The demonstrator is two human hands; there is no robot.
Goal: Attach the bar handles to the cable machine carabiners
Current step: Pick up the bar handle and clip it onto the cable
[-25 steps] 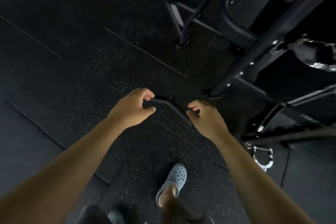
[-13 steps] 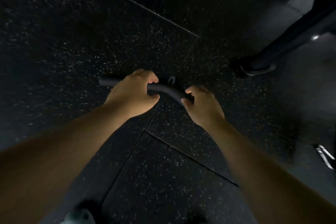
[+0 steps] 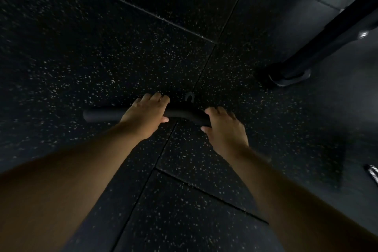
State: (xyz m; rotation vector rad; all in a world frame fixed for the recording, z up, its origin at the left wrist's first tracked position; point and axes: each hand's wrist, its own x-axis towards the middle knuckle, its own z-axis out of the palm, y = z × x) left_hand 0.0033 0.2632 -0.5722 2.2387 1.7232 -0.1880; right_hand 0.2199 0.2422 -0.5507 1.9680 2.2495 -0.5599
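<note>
Lying under both hands' fingers (image 3: 152, 99), seemingly: bar handle (image 3: 102, 115)

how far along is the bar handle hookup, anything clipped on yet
Nothing looks clipped yet. In hand: the left hand and right hand are both wrapped on the curved bar handle down at the rubber floor, its centre eyelet free. Left: lifting it and attaching it; no carabiner is in view.
</note>
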